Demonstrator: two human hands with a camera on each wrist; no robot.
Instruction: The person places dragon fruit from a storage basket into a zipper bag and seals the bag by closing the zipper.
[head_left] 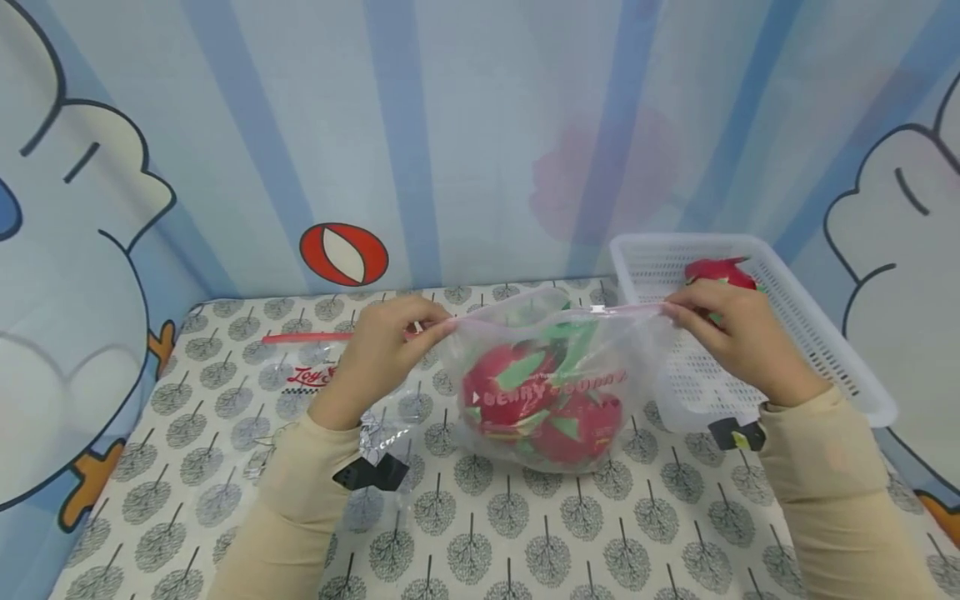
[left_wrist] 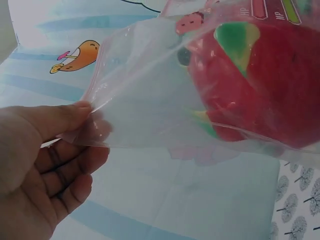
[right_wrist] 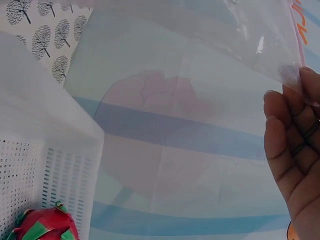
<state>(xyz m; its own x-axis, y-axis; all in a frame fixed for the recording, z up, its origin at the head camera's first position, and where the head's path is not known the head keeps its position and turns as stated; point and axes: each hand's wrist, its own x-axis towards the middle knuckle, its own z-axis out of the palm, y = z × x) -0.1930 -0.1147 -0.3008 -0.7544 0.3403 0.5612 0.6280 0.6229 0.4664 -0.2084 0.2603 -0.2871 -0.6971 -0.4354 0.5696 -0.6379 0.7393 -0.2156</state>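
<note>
Clear plastic, pink along its seal, forms the zip bag [head_left: 636, 354] at the centre of the head view, stretched between two hands. The left hand [head_left: 382, 350] pinches its upper left corner between thumb and forefinger; in the left wrist view the other fingers curl loosely, free of the film. The right hand [head_left: 735, 333] pinches the upper right corner in the same way, its remaining fingers bent and holding nothing, as the right wrist view shows. A white slider [head_left: 597, 309] sits on the seal right of the bag's middle, and to its left the two edges stand apart. Inside, low in the bag, lie two red fruits [head_left: 506, 396] with green tips, side by side behind faint pink lettering; whether the bag's bottom touches the tablecloth [head_left: 472, 533] I cannot tell

At the right of the frame stands a white perforated basket [head_left: 675, 412], partly behind the right hand, with one more red-and-green fruit [head_left: 716, 271] toward its far end. Left of centre, a second clear bag [head_left: 307, 337] with a red seal and red lettering lies flat, partly covered by the left hand. Beige sleeves [head_left: 292, 492] enter from the lower left and lower right. Across the top hangs a pale blue striped backdrop [head_left: 487, 125] with cartoon figures at both sides
</note>
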